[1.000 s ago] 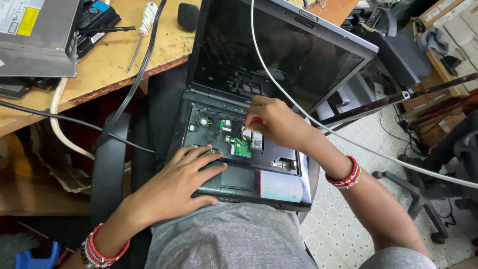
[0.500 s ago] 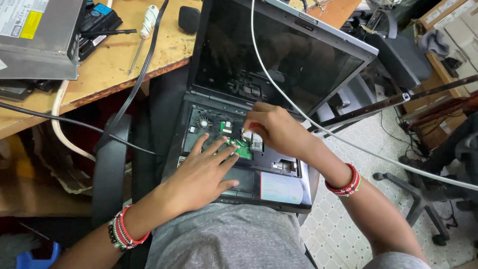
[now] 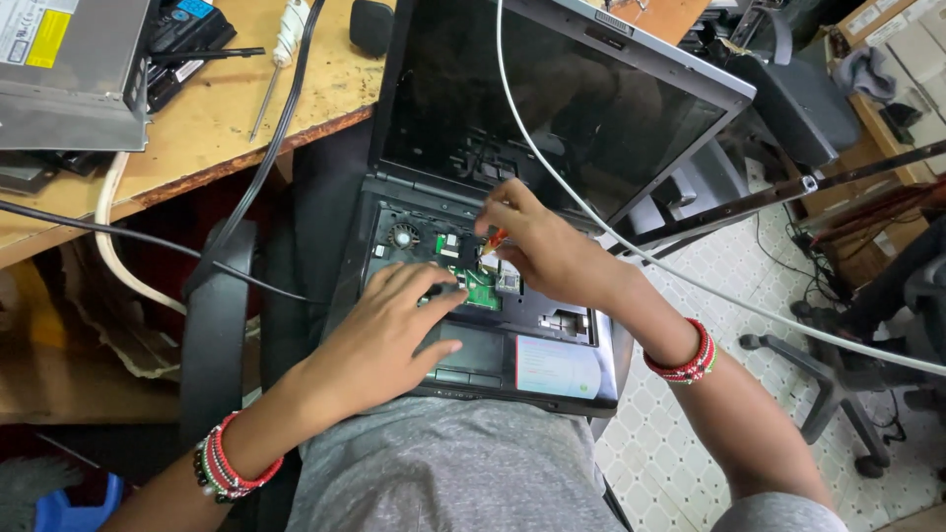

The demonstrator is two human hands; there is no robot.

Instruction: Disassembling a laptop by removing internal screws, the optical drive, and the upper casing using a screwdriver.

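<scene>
A dismantled dark laptop rests on the person's lap at the frame's centre, keyboard removed, screen tilted back. The left hand lies flat on the open base, fingers spread, touching a green circuit board. The right hand pinches a small orange-tipped part just above that board. A white cable crosses the screen.

A: Laptop is seen as black, silver lid edge; green circuit board exposed at centre.

B: Noted. White cable is crossed over the dark screen. Red-and-white beaded bracelets are worn. Upper left: workbench is yellow-brown, stained. Grey shirt at the bottom; floor white-patterned tile.
</scene>
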